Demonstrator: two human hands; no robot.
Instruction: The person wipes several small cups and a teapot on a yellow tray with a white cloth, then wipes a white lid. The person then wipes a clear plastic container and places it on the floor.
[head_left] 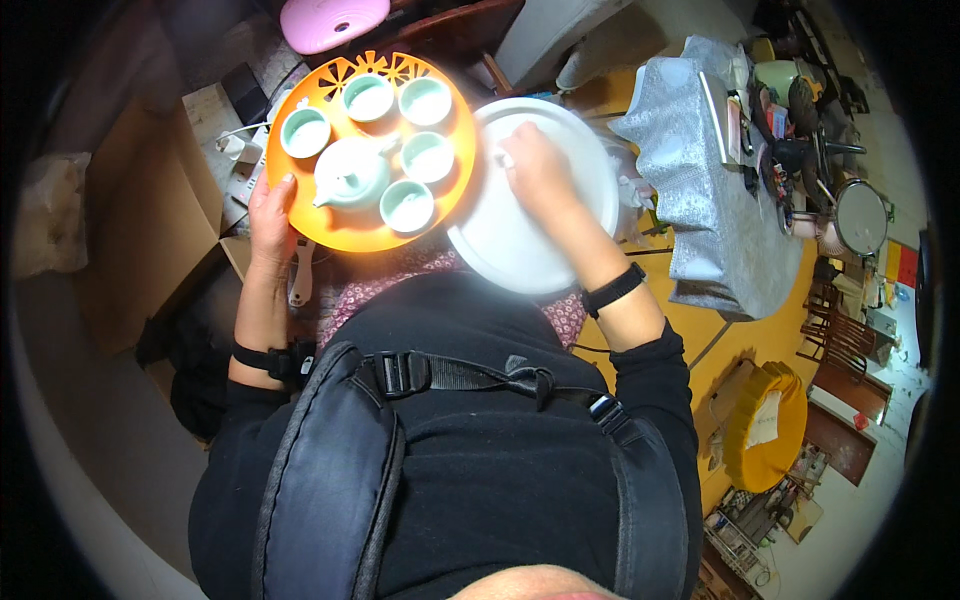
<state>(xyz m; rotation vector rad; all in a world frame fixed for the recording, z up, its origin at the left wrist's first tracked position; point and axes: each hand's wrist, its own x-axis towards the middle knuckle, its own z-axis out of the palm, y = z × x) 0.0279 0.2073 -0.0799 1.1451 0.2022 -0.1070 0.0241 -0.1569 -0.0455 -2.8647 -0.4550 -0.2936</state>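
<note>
My left hand [270, 210] grips the edge of a round orange tray [300, 220], its thumb on top. The tray has a cut-out pattern along its far rim. A pale green teapot [350, 175] sits on it, its spout toward the near left. Around the pot stand several small pale green cups [427, 157], their insides whitish. Beside the tray, my right hand [535, 165] is closed over the middle of a large white round lid [560, 250]. Something small and white shows at its fingertips. The tray overlaps the lid's left edge.
A pink plastic seat [335, 22] stands beyond the tray. Open cardboard [140, 200] and a power strip [245, 180] are at left. On the right, a silvery cloth [690, 180] covers a table crowded with small items and a round mirror [860, 217]. A yellow stool [765, 425] stands nearer.
</note>
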